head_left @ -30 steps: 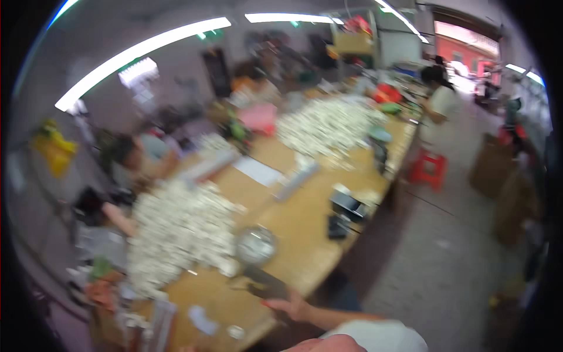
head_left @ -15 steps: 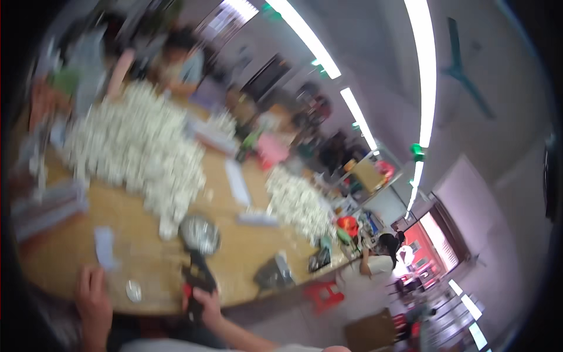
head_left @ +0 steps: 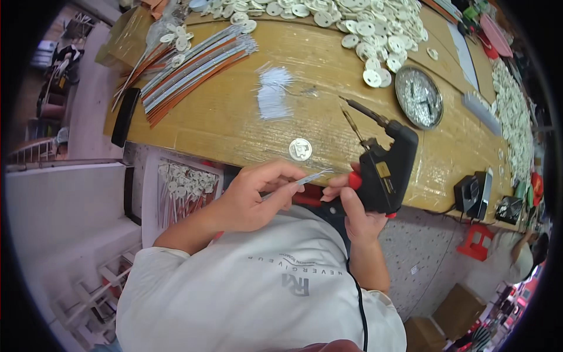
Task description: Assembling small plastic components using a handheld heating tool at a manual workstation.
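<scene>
My right grip (head_left: 358, 205) clasps one soldering gun (head_left: 384, 167); my left grip (head_left: 252, 196) pinches one metal strip (head_left: 305, 179) beside one disc (head_left: 299, 149) on the counter (head_left: 234, 123).

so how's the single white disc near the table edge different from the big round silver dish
The single white disc is small, flat and pale, lying alone just beyond the left hand. The round silver dish is much larger, glittery, with dark bits inside, and lies past the soldering gun that the right hand holds. Both are round and rest flat on the wooden table.
</scene>
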{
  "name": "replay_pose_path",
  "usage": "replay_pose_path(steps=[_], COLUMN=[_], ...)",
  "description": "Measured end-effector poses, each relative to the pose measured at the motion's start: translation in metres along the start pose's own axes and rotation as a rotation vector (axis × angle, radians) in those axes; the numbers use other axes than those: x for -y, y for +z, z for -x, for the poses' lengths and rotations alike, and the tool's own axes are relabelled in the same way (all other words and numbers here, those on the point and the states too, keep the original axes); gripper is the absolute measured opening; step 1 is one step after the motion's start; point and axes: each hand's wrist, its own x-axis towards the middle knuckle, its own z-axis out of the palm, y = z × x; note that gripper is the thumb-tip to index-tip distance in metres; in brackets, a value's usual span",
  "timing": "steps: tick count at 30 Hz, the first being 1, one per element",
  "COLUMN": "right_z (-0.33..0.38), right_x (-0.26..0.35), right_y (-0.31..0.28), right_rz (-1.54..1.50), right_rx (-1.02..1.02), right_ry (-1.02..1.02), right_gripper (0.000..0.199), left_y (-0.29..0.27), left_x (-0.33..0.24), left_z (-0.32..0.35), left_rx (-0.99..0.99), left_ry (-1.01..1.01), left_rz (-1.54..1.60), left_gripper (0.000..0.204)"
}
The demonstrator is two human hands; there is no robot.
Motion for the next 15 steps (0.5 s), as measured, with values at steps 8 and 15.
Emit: replay_pose_path(steps=[8, 15], right_z=[-0.004, -0.011], right_x=[0.005, 0.006], right_y=[0.019, 0.016], right_rz=[0.182, 0.234], right_rx=[0.033, 0.094], right_ry=[0.072, 0.108], right_gripper=[0.055, 0.055], left_y=[-0.007, -0.008], left_x=[0.005, 0.009], left_z=[0.0, 0.0], left_rx=[0.128, 0.146], left_ry=[-0.048, -0.111], left_rz=[-0.014, 0.133], left_gripper=[0.019, 0.016])
